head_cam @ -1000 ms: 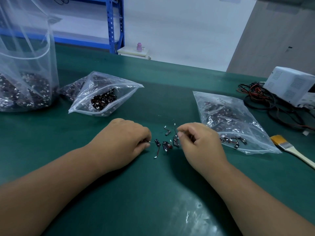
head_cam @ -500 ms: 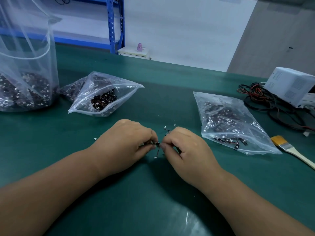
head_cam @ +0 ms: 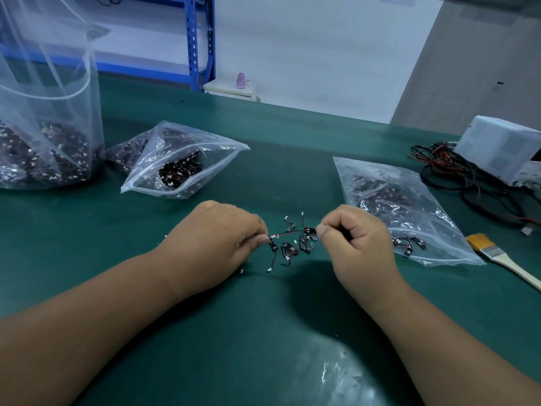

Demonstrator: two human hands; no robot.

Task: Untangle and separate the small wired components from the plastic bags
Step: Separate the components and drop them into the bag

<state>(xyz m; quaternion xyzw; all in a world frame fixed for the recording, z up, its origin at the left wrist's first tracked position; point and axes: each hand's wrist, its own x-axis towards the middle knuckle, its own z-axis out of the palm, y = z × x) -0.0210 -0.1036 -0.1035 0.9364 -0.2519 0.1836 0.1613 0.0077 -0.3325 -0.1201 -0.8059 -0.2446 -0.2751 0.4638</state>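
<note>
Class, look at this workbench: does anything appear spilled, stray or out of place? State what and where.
Yes. Tiny white connector bits lie loose on the green table mat, beside the left hand. Small black wired components sit at the mouth of the right-hand clear plastic bag, maybe slipping out.

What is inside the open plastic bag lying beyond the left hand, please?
The open bag holds a dark heap of small wired components with white connectors; crumpled plastic hides how far back it reaches.
</note>
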